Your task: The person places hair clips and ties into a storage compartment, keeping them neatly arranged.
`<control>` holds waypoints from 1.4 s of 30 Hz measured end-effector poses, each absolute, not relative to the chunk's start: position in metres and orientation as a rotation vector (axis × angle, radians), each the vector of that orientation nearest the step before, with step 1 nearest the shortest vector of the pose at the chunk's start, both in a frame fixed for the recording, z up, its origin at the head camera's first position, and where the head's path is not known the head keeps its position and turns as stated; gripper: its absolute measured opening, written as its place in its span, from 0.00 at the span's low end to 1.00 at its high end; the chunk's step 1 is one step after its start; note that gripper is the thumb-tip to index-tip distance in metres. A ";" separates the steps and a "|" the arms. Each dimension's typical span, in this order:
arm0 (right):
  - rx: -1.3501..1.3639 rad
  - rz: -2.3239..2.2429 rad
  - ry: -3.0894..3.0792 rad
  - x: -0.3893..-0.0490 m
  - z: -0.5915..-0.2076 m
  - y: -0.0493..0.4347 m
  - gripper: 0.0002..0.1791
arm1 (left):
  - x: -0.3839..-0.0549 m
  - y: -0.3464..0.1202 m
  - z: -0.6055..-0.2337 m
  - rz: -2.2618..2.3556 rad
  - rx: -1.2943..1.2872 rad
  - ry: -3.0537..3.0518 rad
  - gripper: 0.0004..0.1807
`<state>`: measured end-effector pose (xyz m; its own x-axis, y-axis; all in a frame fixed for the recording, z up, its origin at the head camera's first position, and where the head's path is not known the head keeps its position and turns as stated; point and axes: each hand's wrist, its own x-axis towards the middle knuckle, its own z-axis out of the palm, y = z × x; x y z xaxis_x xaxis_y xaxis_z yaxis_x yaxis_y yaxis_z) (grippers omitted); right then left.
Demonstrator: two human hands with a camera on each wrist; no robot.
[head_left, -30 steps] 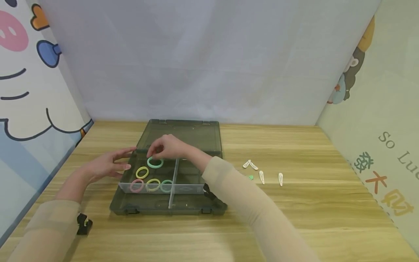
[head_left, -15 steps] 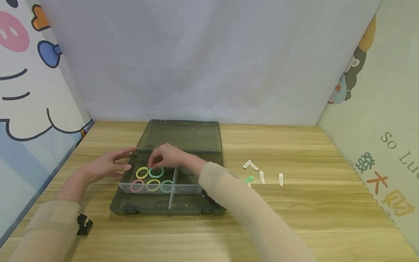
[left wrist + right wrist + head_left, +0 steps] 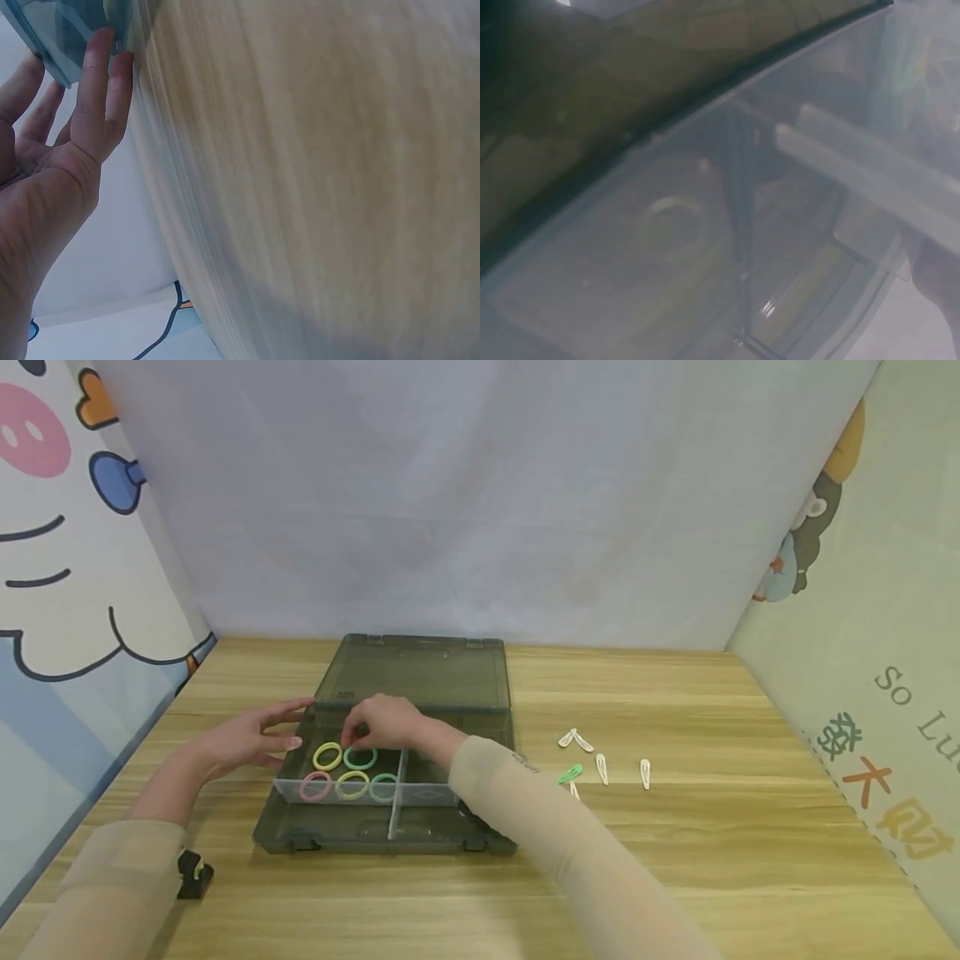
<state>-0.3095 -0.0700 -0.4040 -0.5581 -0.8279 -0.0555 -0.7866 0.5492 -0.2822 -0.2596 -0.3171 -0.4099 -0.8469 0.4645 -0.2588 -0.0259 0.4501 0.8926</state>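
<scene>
A smoky transparent divided box (image 3: 322, 841) lies with its lid (image 3: 420, 672) folded back. In its left compartment are several ring-shaped hair ties, among them a pink one (image 3: 303, 787) and a yellow one (image 3: 327, 745). My right hand (image 3: 390, 720) reaches over the box, its thumb and fingertips pinching the upper left edge of a mint green hair tie (image 3: 363, 767). Along the box's left side rests my left hand (image 3: 243, 739), fingers loosely spread. In the left wrist view the left hand's fingertips (image 3: 100, 41) touch the box's corner (image 3: 56, 45).
Right of the box lie several white snap hair clips (image 3: 602, 768) and a green one (image 3: 571, 773), partly near my right sleeve. A clear divider (image 3: 400, 777) splits the box. Printed panels and a pale back wall (image 3: 465, 510) surround the wooden table (image 3: 675, 860).
My right hand has lowered the mint green hair tie toward the front, beside the yellow one. The right forearm has shifted slightly left, showing more of the green clip. My left hand stays put.
</scene>
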 end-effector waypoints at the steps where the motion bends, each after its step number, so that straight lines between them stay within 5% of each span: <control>1: -1.367 -0.328 2.606 -0.309 -0.404 -0.070 0.05 | -0.260 -0.316 -0.410 1.385 0.365 2.233 0.42; 42: -1.478 -0.607 2.342 -0.300 -0.324 0.014 0.12 | -0.260 -0.316 -0.412 1.359 0.366 2.290 0.41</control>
